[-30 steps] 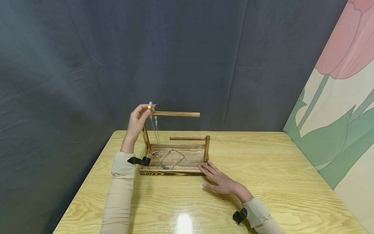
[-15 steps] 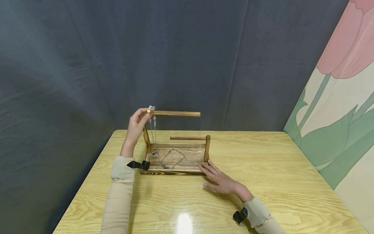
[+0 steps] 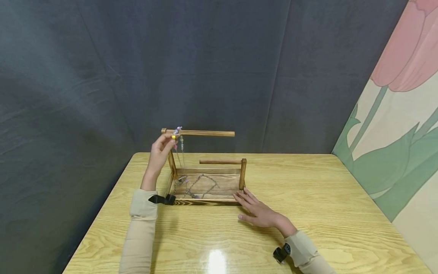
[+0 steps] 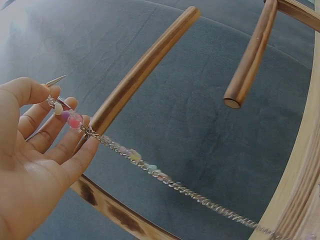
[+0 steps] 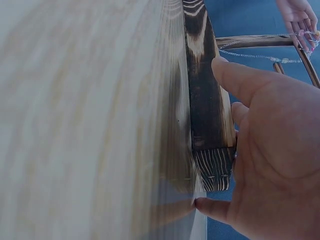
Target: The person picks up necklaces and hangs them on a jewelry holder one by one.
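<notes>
Dark cloth (image 3: 205, 76) hangs behind the pale wooden desk (image 3: 308, 182). On the wooden stand (image 3: 242, 173), the upper bar (image 3: 208, 133) runs sideways, its free end rightmost. Near its attached left end, the left hand (image 3: 159, 154) pinches a beaded chain (image 4: 172, 184), which trails down below the bar; whether it loops round the bar, I can't tell. The right hand (image 3: 260, 214), farther from the chain, holds nothing, fingers extended, below and right of the bar.

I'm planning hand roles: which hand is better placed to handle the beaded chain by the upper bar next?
Probably the left hand: it holds the beaded chain close to the upper bar. The right hand is lower, at the near right corner of the tray, holding no chain.
</notes>
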A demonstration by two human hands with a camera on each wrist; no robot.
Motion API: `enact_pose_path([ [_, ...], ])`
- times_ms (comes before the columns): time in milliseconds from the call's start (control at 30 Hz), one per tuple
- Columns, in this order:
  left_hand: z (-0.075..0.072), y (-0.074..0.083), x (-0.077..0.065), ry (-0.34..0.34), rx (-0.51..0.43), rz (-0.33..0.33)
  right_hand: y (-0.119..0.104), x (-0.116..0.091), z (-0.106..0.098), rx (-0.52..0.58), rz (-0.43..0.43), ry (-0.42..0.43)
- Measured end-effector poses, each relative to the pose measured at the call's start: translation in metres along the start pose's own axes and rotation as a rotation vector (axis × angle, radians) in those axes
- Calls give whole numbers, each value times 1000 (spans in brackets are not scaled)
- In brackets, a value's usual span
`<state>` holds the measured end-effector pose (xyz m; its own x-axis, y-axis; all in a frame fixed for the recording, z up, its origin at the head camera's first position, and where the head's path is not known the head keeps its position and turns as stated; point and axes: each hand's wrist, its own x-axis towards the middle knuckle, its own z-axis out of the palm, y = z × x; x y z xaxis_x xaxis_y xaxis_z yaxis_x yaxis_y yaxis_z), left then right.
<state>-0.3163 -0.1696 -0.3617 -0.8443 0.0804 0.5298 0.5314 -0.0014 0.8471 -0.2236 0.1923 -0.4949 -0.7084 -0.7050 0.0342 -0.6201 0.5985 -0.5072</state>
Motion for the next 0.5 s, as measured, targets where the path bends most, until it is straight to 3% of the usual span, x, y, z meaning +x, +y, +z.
enact_pose_path([
  [267, 0, -7, -9, -8, 30, -38, -1, 0, 0, -4, 6, 0],
  [500, 0, -20, -14, -8, -14, -39, -1, -1, 0, -6, 8, 3],
])
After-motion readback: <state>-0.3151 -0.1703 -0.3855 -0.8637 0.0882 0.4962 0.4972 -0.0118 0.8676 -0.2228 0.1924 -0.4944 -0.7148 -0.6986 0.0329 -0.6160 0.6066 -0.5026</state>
